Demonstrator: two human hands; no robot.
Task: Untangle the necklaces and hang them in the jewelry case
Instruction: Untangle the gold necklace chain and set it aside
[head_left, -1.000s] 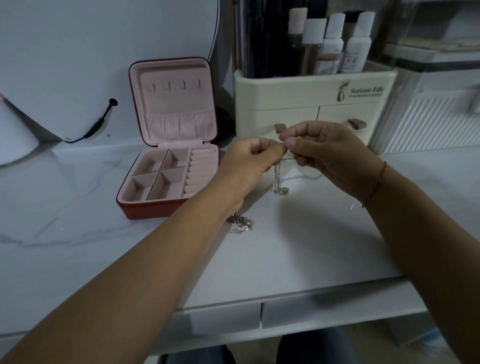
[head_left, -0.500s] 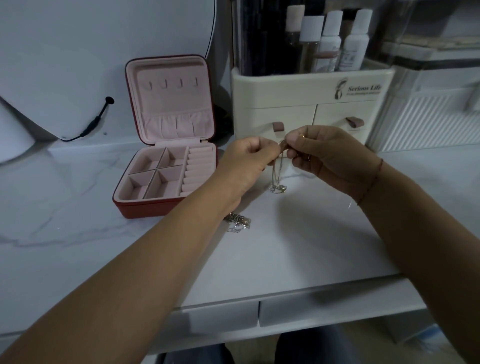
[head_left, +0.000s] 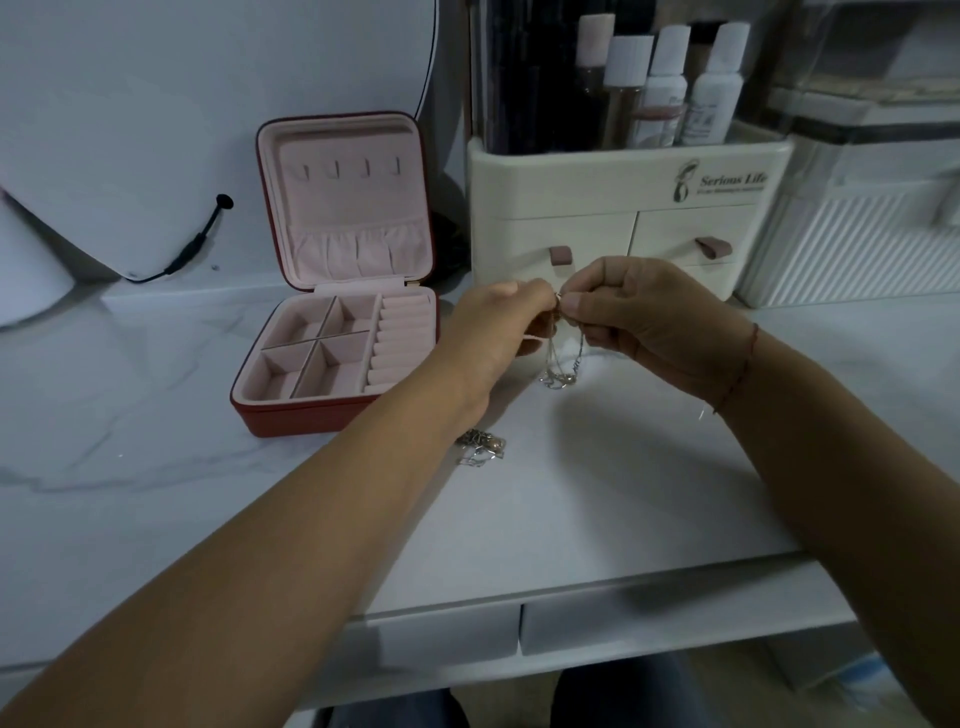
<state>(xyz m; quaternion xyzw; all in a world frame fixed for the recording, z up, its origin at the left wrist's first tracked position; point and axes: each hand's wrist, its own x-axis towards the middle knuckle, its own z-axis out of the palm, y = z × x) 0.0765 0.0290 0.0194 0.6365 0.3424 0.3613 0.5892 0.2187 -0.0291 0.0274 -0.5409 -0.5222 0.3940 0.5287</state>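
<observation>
Both my forearms reach in from the bottom corners of the frame and meet just right of centre, above the table (head_left: 597, 493). My left hand (head_left: 496, 332) is turned knuckles up with the fingers curled in, thumb and fingertips pinching the top of a necklace (head_left: 563, 366). My right hand (head_left: 652, 322) faces it with its back to the camera and fingers bunched. Its thumb and forefinger pinch the same necklace right against my left fingertips, so the two hands touch at the pinch. From there the necklace hangs in several thin strands, and its low end gathers in a small knot, resting on the table or just over it; I cannot tell which. A red thread (head_left: 744, 364) circles my right wrist. A tangle (head_left: 480, 448) of chain lies on the table just below my left wrist, partly hidden by it. The case (head_left: 311, 415) sits open at centre left, apart from my hands, its lid upright with a row of four hooks (head_left: 350, 169) near the top. An organizer (head_left: 597, 228) with bottles (head_left: 670, 88) stands behind my hands, upper right.
</observation>
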